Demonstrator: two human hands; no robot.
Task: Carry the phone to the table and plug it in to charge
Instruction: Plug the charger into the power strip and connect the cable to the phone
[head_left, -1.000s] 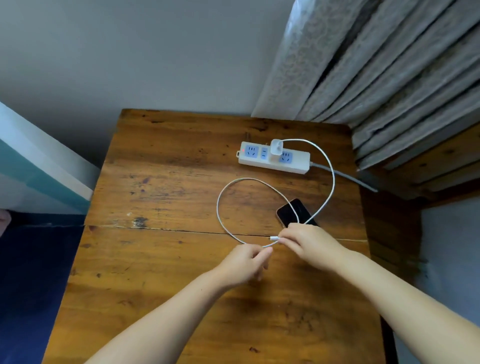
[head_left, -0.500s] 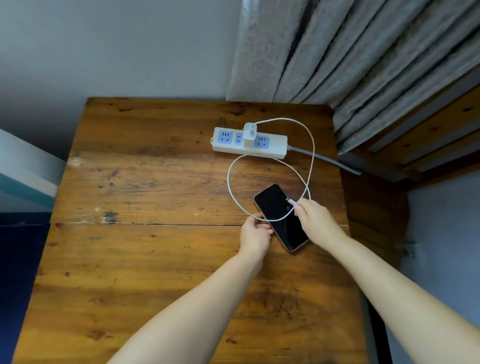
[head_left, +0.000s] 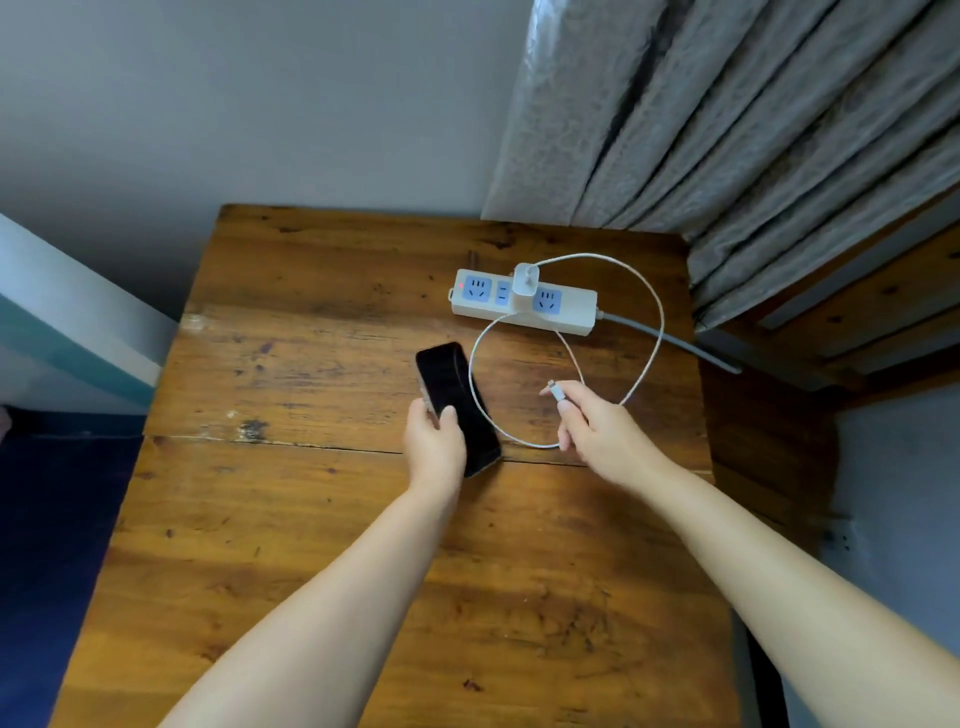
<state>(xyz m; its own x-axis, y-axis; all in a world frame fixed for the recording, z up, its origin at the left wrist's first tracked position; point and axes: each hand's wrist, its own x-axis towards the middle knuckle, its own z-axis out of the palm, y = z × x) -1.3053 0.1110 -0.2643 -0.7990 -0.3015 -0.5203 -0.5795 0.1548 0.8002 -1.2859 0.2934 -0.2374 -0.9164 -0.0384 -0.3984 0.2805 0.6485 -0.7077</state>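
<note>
Left hand: the left hand is near the middle of the frame, the forearm coming in from the lower left. Its fingers are closed around the lower left part of the phone, with the thumb lying on the dark screen.
Phone: it is held just over the wooden surface, screen up, its long side running from upper left to lower right. Whether its lower end touches the wood I cannot tell.
Right hand: the right hand is right of the phone, the forearm coming in from the lower right. The thumb and first fingers pinch the white plug, and the metal tip points to the upper left, toward the phone but apart from it. The other fingers are curled.
Cable: the white cable makes one wide loop in the right half of the surface. One part passes under the right hand and beside the phone's right edge.
Charger: a white charger stands in the strip in the upper middle of the frame; the cable starts from its top.
Strip: it lies on the far part of the surface, a small red light at its left end, a grey cord leaving to the right.
Background: grey curtain in the upper right, plain wall in the upper left.
</note>
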